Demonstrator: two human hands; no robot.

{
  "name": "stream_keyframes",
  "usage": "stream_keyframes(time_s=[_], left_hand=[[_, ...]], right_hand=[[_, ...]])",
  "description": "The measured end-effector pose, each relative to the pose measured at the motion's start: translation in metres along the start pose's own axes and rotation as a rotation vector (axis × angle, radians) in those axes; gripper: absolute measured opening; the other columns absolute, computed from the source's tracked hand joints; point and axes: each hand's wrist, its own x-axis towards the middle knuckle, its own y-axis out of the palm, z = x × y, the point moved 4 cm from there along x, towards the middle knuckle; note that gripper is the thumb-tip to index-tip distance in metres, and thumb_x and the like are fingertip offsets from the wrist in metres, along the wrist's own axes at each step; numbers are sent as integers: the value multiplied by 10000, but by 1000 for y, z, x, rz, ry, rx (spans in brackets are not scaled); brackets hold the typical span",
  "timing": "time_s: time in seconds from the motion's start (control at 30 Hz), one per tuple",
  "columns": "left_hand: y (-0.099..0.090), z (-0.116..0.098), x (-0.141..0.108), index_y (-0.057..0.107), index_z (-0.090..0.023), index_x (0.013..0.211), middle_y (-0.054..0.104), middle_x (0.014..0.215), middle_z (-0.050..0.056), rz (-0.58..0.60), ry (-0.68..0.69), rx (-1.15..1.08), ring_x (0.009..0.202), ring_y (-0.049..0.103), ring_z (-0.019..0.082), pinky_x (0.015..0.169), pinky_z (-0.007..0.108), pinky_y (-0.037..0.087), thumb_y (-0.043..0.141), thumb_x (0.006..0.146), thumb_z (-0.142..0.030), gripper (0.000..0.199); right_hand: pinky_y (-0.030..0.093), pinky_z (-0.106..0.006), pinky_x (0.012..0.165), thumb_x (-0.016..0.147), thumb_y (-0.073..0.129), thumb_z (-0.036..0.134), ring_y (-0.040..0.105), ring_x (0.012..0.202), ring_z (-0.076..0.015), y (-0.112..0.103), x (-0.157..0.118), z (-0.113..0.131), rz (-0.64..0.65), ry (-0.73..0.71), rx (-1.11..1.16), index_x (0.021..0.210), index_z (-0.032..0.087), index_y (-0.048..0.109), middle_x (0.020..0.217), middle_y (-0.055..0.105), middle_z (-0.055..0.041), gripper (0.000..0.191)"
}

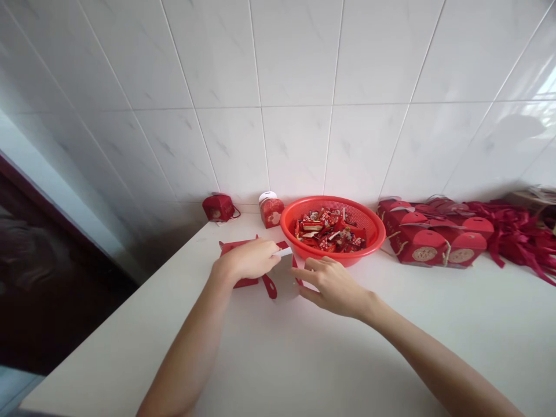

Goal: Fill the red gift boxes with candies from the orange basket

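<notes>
"Table [369, 370] first: what could go wrong there?"

"The red basket [343, 257] sits near the work; a knock from a knuckle could spill its sweets [319, 234]."

"And the red card [237, 246]?"

"It lies in front of the basket, to its left, looking partly folded. Pressing off its crease could leave it crooked."

"The hands?"

"Left hand [249, 258] seems pinched on a white flap [284, 252]; too hard a tug could tear it. Right hand [332, 284] is half curled; whether it grips the card's edge, I can't tell."

"Smallest worry?"

"The red tab [270, 287], which could crumple under a stray palm."
</notes>
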Motion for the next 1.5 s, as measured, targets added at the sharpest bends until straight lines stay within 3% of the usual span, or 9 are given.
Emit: stream_keyframes(time_s=[0.17, 0.3, 0.4, 0.53, 0.7, 0.9, 1.13, 1.3, 1.5], left_hand=[[-3, -13, -8, 575, -206, 795, 625, 777, 33, 2, 199, -65, 740, 589, 217, 682, 309, 420, 347, 954, -459, 376], [0, -19, -2, 577, -276, 1182, 669, 1113, 19, 4, 321, -181, 911, 611, 208, 711, 272, 443, 380, 954, -432, 340], [2, -19, 4, 487, -287, 1312, 650, 1160, 38, 3, 288, -238, 889, 618, 203, 620, 252, 433, 395, 938, -403, 402], [5, -21, 10, 510, -250, 1222, 648, 850, 19, 9, 233, -214, 664, 581, 175, 537, 255, 376, 399, 916, -322, 334], [7, -32, 10, 645, -228, 940, 683, 983, 20, 7, 328, -157, 784, 607, 172, 640, 255, 408, 422, 911, -326, 245], [10, -28, 6, 622, -242, 1179, 661, 1182, 67, 105, 147, -144, 919, 650, 249, 661, 276, 451, 605, 762, -625, 566], [14, -11, 8, 489, -253, 1324, 674, 1134, 57, 361, 171, -153, 936, 659, 256, 711, 282, 483, 773, 617, -517, 807], [22, -11, 18, 448, -244, 1265, 661, 1047, 41, 408, 156, -175, 908, 648, 243, 659, 268, 480, 793, 586, -528, 813], [31, -7, 27, 432, -243, 1237, 617, 1117, 57, 412, 134, -207, 905, 638, 225, 605, 250, 474, 799, 560, -585, 843]], right_hand=[[255, -261, 534, 943, 577, 356, 501, 596, -127, -28, -8, -1, 11, 115, 128, 747, 174, 630, 703, 607, -27, 272], [344, -246, 558, 874, 629, 224, 569, 608, -128, -44, -16, -10, 77, 212, 323, 855, 206, 664, 744, 675, -3, 44], [401, -258, 575, 825, 647, 197, 624, 664, -159, -47, -22, -19, 160, 241, 362, 924, 220, 679, 792, 707, -10, 107], [417, -266, 573, 781, 671, 184, 647, 730, -191, -44, -25, -26, 206, 253, 320, 891, 224, 665, 841, 709, -19, 117], [417, -277, 571, 767, 736, 289, 622, 709, -195, -43, -27, -26, 183, 212, 263, 914, 231, 657, 823, 674, -24, 177], [393, -275, 551, 750, 736, 319, 599, 704, -199, -41, -29, -30, 235, 209, 242, 940, 247, 628, 838, 653, -18, 230], [348, -278, 535, 714, 763, 398, 551, 639, -200, -41, -35, -45, 376, 421, 148, 897, 230, 570, 742, 603, -10, 314], [387, -281, 598, 840, 634, 418, 587, 741, -211, -40, -36, -54, 421, 452, 33, 814, 211, 558, 802, 612, -37, 223], [429, -290, 507, 852, 542, 585, 598, 595, -200, -27, -39, -76, 644, 607, 172, 700, 191, 538, 670, 560, -37, 422]])
